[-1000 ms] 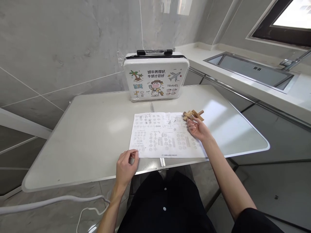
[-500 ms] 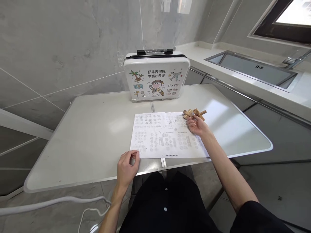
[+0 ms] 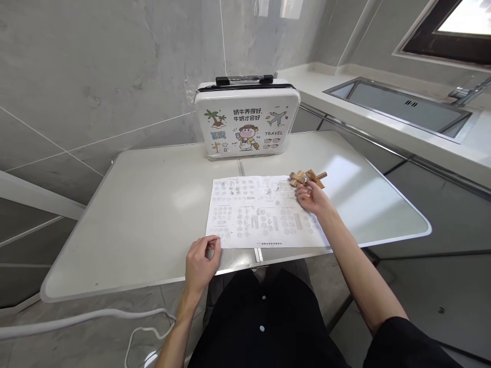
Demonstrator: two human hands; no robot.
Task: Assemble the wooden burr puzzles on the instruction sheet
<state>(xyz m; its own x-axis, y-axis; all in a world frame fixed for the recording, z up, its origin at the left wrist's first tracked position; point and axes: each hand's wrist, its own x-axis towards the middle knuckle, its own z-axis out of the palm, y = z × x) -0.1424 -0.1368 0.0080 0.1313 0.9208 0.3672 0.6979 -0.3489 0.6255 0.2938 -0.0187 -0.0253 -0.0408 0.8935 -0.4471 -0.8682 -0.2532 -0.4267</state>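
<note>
A printed paper sheet (image 3: 264,237) with rows of small grey diagrams lies flat at the table's front middle. My left hand (image 3: 202,259) rests at its lower left corner, with thumb and forefinger brought together on the corner. At the sheet's upper right corner, my right hand (image 3: 311,198) is closed with its fingers curled. Its fingertips are against or just in front of two interlocking wooden puzzles, a lighter one (image 3: 296,177) on the left and a browner one (image 3: 316,177) with a protruding stick on the right. Whatever the right fingertips pinch is hidden.
A white case (image 3: 247,122) with cartoon prints and a black handle stands upright at the back of the folding table (image 3: 161,204). To the right runs a counter (image 3: 314,84) with a sink (image 3: 399,105). A white cable (image 3: 95,314) hangs at lower left.
Both hands, the sheet and the wooden puzzles stay in place. Only the camera view has shifted very slightly.
</note>
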